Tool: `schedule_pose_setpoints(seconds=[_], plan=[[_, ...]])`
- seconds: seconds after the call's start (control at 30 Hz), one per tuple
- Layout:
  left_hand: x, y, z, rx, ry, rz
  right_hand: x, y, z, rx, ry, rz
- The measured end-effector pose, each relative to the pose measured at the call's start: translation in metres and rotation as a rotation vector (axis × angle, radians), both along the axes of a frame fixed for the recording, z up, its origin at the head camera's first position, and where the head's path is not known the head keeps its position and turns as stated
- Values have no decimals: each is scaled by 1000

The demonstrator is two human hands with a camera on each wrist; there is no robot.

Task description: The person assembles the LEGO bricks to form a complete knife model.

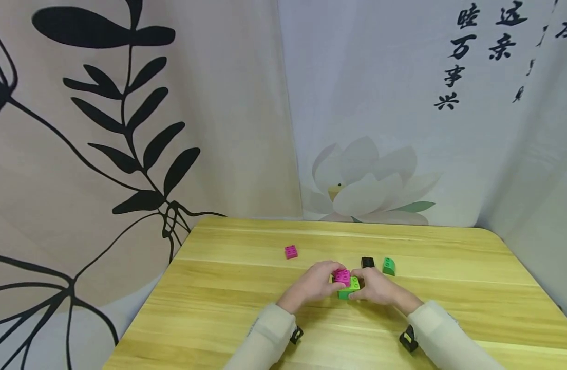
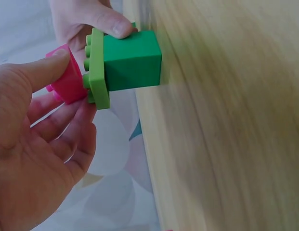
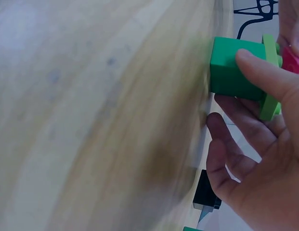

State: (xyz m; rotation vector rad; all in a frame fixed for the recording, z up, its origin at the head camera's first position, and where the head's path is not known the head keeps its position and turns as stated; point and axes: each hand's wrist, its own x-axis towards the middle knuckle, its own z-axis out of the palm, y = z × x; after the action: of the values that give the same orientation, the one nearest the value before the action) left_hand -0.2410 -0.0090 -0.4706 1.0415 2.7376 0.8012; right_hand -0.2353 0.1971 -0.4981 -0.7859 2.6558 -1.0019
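"Gripping what?"

"Left hand (image 1: 315, 281) pinches the pink studded brick (image 2: 70, 81) over the lime plate (image 2: 97, 67), fully seated or not I can't tell; right hand (image 1: 379, 288) pinches the green block (image 2: 133, 60) beneath."

"Where? Handling?"

"Between both hands, over the wooden tabletop (image 1: 219, 308). Likely light, stiff, slightly slick plastic; hold flat sides. Black brick (image 1: 367, 262) just beyond the right hand."

On the table (image 1: 209, 308), three bricks (image 1: 367, 262) lie behind the stack (image 1: 345, 295).
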Motion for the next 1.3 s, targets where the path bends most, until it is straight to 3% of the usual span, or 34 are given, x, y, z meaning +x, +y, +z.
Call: schedule_pose_setpoints(seconds=[0.17,0.5,0.83,1.0,1.3], plan=[[-2,2,-1,8,7,11,-1,0,1,-1,7,4],[-2,4,-4,-64,72,18,-2,0,0,8,31,15],[-1,9,4,-140,152,6,-4,1,0,1,19,22],[-2,11,5,-166,139,19,-4,1,0,1,13,27],[-5,9,1,-119,85,33,-3,1,-1,6,-2,19]])
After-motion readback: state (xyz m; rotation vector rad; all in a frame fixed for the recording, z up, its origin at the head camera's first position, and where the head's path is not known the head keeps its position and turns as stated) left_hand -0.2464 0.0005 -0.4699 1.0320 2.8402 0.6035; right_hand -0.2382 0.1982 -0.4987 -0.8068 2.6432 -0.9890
